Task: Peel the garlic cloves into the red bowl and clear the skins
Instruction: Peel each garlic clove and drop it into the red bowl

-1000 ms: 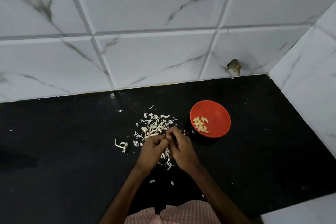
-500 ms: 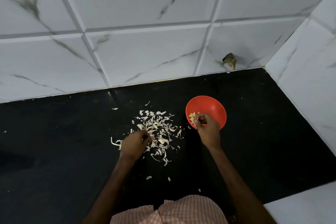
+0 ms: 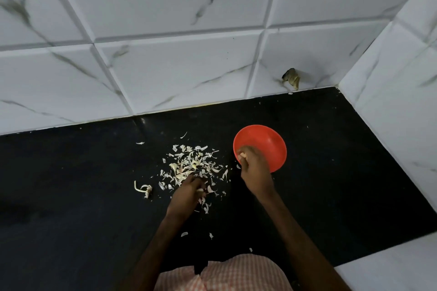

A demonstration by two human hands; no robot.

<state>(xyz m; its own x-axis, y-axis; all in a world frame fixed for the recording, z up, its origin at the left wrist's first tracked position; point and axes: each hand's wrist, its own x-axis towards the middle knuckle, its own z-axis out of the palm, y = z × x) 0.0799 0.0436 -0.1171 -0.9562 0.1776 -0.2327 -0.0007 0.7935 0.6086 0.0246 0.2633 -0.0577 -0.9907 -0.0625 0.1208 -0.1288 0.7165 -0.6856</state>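
Bowl: the round red plastic bowl (image 3: 268,142) is seen on the black stone counter (image 3: 331,172), just right of the skins.
Skins: a loose pile of pale papery garlic skins (image 3: 192,164) is spread on the counter, with a pale dried garlic stem (image 3: 143,189) lying apart at its left.
Right hand: the right hand (image 3: 256,169) is held over the bowl's near-left rim, fingers curled; something pale shows at the fingertips, but whether it is gripped cannot be told.
Left hand: the left hand (image 3: 186,192) is set at the pile's near edge, fingers bent down among the skins; a grip cannot be told.

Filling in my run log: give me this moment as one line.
left hand: on skins pile | right hand: in red bowl | grips: unclear | skins: not yet cleared
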